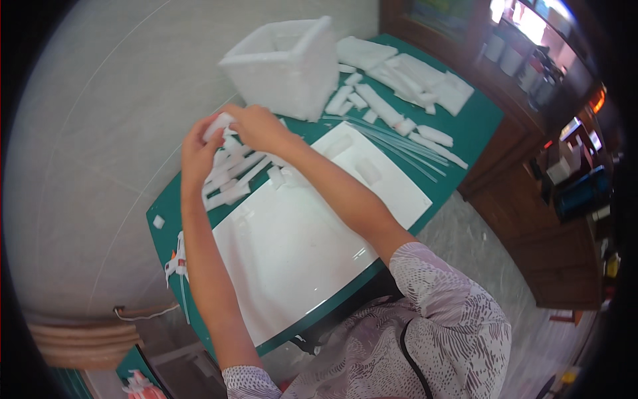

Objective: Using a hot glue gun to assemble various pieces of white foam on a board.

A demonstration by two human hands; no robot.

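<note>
Over the far left part of the table, both hands meet at a small white foam piece [218, 125]. My left hand [194, 151] is closed around it from the left. From the right, my right hand [260, 128] has its fingers curled against the same piece; their tips are partly hidden. Below the hands lies a pile of white foam strips and blocks [229, 174]. Just beyond my right hand stands an open-topped white foam box [286, 78]. In front of me, a glossy white board [286, 259] lies under my forearms.
The green table [475, 123] carries flat foam slabs [415, 76], loose foam blocks [349, 96] and thin translucent sticks [402, 147] at the right. A white glue gun [176, 265] lies at its left edge, near a foam cube [158, 221]. A wooden cabinet [525, 219] stands right.
</note>
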